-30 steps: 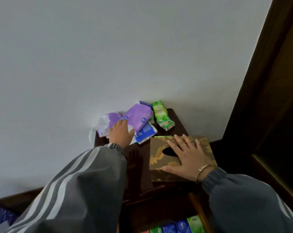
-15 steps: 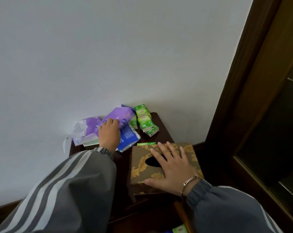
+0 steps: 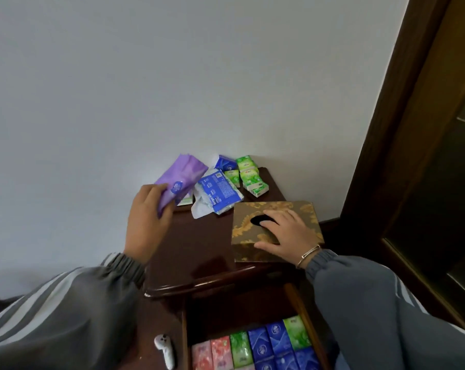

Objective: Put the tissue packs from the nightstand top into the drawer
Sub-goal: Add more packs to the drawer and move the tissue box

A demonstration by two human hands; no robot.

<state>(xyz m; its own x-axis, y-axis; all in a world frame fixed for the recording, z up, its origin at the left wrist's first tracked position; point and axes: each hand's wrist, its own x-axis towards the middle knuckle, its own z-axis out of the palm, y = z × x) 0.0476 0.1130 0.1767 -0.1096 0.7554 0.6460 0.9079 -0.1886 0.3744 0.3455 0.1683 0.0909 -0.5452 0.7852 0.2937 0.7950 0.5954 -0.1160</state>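
Observation:
My left hand (image 3: 145,222) grips a purple tissue pack (image 3: 182,177) and holds it tilted above the back left of the dark wooden nightstand top (image 3: 199,249). Behind it lie a blue-and-white pack (image 3: 219,192), a small blue pack (image 3: 225,162) and several green packs (image 3: 250,177) against the wall. My right hand (image 3: 284,233) lies flat on a brown-and-gold tissue box (image 3: 276,228) at the top's right side. Below, the open drawer (image 3: 298,303) holds rows of pink, green and blue packs (image 3: 258,345).
A white wall stands behind the nightstand. A dark wooden door frame (image 3: 402,129) rises at the right. A small white controller-like object (image 3: 165,349) lies low beside the drawer's left side.
My left hand has closed on the purple pack and lifted it off the pile. The view has tilted down, bringing the open drawer back into sight. My right hand stays on the box.

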